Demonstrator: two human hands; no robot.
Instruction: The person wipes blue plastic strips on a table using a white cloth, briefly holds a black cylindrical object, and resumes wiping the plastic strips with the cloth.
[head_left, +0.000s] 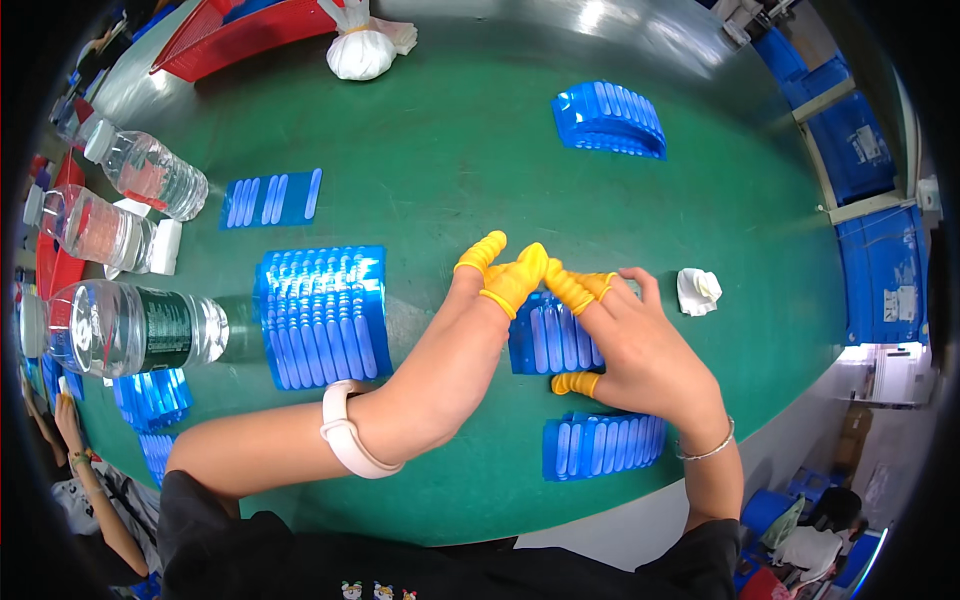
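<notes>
Yellow finger cots cover several fingertips of both hands. My left hand (492, 285) has its fingers bent together at the top edge of a blue film sheet (555, 338) with long pale-blue strips. Its fingertips meet those of my right hand (640, 345); whatever they pinch is hidden. My right hand grips this sheet along its right side, fingers over the top and thumb by the lower edge. Just below lies another stack of blue strip sheets (605, 446). To the left of my left forearm is a larger fanned stack of blue sheets (322, 320).
Three clear bottles (150, 325) line the left side of the green table (430, 150). A partly filled blue sheet (270, 199), a curved blue stack (610, 120), a crumpled white wad (697, 291), a white bag (361, 53) and a red bin (225, 45) surround the work area.
</notes>
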